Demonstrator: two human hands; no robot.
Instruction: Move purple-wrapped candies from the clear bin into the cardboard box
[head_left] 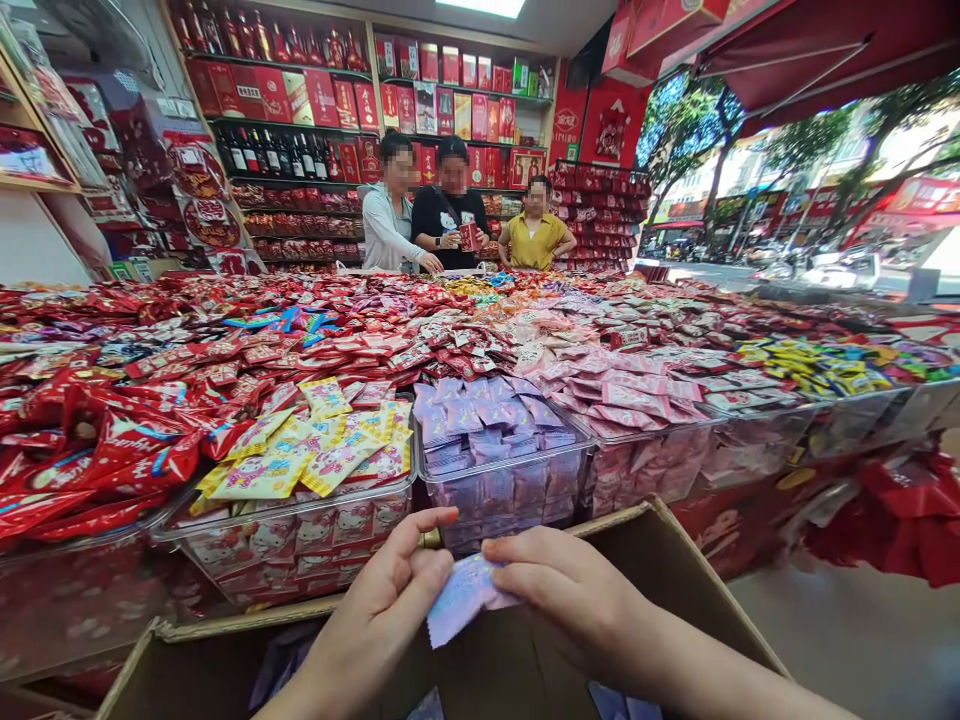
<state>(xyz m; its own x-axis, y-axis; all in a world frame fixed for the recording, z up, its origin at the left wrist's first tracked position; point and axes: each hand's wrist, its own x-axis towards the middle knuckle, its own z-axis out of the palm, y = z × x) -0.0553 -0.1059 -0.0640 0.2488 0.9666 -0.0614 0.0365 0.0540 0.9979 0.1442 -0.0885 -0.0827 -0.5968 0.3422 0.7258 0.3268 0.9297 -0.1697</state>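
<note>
A small purple candy packet [463,600] with a crimped edge is held between both hands, over an open cardboard box [592,640]. My left hand [397,580] pinches the packet's left side with the thumb, its index finger stretched out. On the right side, my right hand [570,580] grips the packet between thumb and fingers. Just beyond the hands stands a clear plastic bin [510,465] with purple packets [487,420] in rows. A few more purple packets [427,706] lie low in the box, partly hidden by my arms.
Left of the purple bin is one with yellow packets [300,450]; pink packets [622,385] fill the bin to the right. Red packets [105,450] are heaped farther left. Several people [450,215] stand behind the candy display. Red plastic bags [892,510] hang at right.
</note>
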